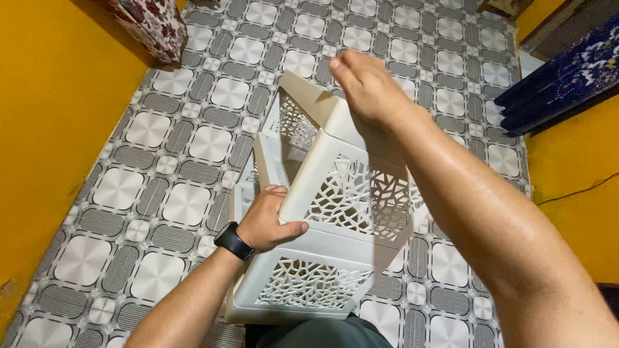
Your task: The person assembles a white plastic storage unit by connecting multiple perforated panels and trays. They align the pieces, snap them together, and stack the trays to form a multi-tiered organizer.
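My left hand [267, 222] grips the lower corner of a white plastic lattice-sided basket [351, 193], thumb pressed on its face. My right hand [367, 87] rests on the basket's top edge, fingers curled over it. The basket sits tilted above a second white lattice basket [303, 283] on the patterned tile floor [161, 161]. Black wristwatch [233, 241] on my left wrist.

The patterned floor [187, 129] lies open to the left of the white lattice crates [335, 212], as far as the yellow wall [51, 129] along its left edge, and open again beyond them toward the far edge. A floral cushion [148, 22] blocks the far left corner, and dark blue folded cloth [567, 71] crowds the far right edge
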